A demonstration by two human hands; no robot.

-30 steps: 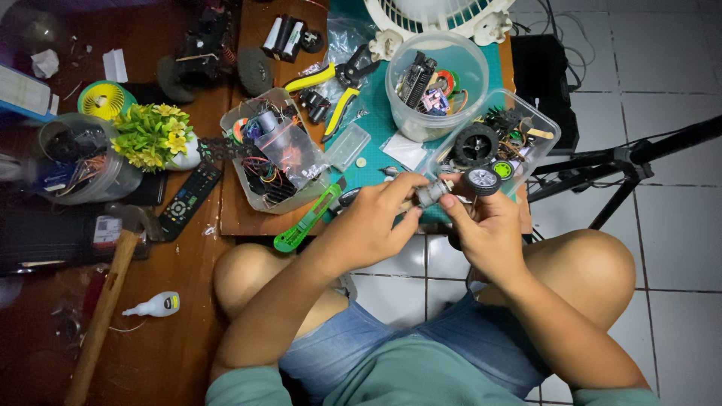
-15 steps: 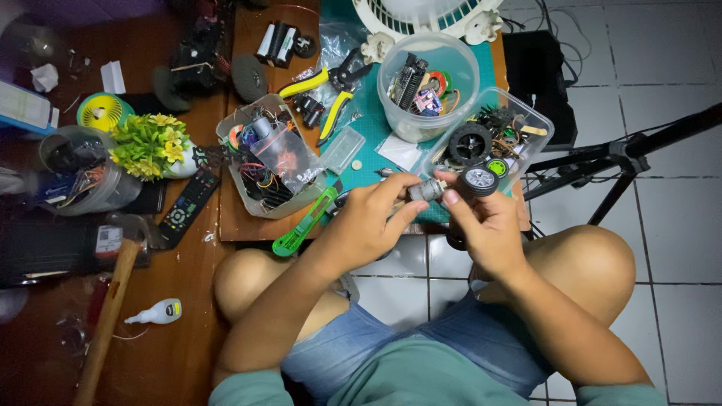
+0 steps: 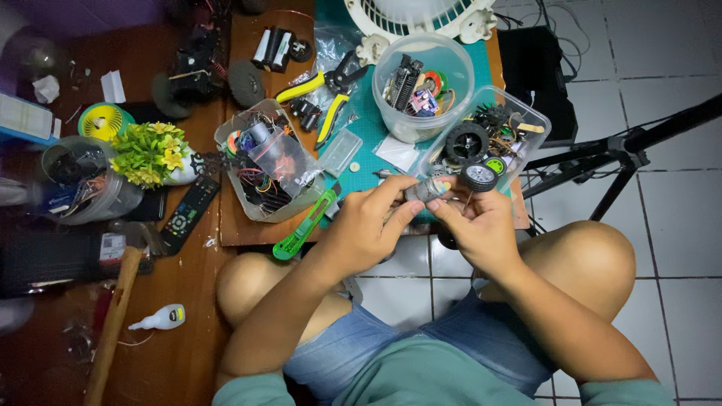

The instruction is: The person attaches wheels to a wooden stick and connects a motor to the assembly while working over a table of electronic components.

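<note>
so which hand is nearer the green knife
Left. The left hand sits just right of the green knife, almost touching its tip; the right hand is farther right, beyond the small motor.

Small motor: between left hand and right hand, above the knees, at the near edge of the cutting mat. Rectangular tub of wheels: just behind the hands. Round tub: behind it, left. Wire-filled tub: farther left. Pliers: between the tubs. Utility knife: left of the left hand. Fan: rearmost.
</note>
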